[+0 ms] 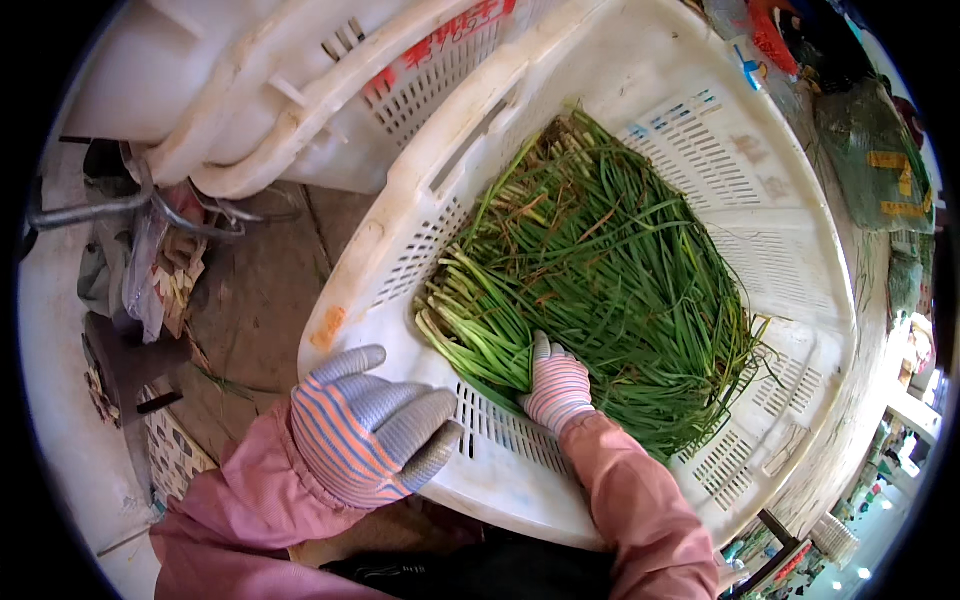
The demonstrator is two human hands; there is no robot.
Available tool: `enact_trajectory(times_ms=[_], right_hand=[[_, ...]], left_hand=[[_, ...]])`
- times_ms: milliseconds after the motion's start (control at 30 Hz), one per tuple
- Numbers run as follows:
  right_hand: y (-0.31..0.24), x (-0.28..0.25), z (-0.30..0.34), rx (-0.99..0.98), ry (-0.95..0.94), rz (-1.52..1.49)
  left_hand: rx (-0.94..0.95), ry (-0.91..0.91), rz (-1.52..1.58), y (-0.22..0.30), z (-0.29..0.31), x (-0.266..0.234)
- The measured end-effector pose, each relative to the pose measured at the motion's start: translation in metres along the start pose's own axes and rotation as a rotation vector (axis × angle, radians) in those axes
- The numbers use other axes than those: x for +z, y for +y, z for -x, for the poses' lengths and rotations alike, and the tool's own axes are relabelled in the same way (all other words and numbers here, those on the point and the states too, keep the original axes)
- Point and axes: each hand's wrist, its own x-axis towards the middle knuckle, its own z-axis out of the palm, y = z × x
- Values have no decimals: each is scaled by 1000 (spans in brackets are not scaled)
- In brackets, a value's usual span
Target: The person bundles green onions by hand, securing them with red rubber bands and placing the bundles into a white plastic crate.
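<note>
A large white plastic basket [790,290] with slotted walls holds a thick heap of garlic chives [620,270], long flat green leaves with pale stalk ends. My right hand [558,385], in a striped glove, reaches over the near wall. Its fingers close round a bunch of chives [478,325] at the heap's near left side; the fingertips are partly hidden among the leaves. At the basket's near left rim is my left hand [365,425], in a matching grey-palmed glove. Nothing is in it, and its thumb stands apart from the slightly bent fingers. Pink sleeves cover both forearms.
More white baskets [330,110] stand at the upper left. Below them, a bent metal bar [110,205] juts out over plastic bags and the brown floor [255,290]. A green plastic bag [870,150] lies beyond the basket's right side.
</note>
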Motion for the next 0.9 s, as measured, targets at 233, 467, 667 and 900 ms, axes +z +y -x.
enact_trajectory(times_ms=[233,467,667,900], right_hand=[[6,-25,16,-122,108,80],[31,-11,12,-89,-70,-156],[39,-9,-3,-153,-190,-458],[32,-16,0,-214,-250,-361]], left_hand=[[-14,34,-55,-1,3,4],[-29,-25,-65,3,-2,1],[-22,-25,-78,3,-3,2],[-17,-27,-87,4,-2,3]])
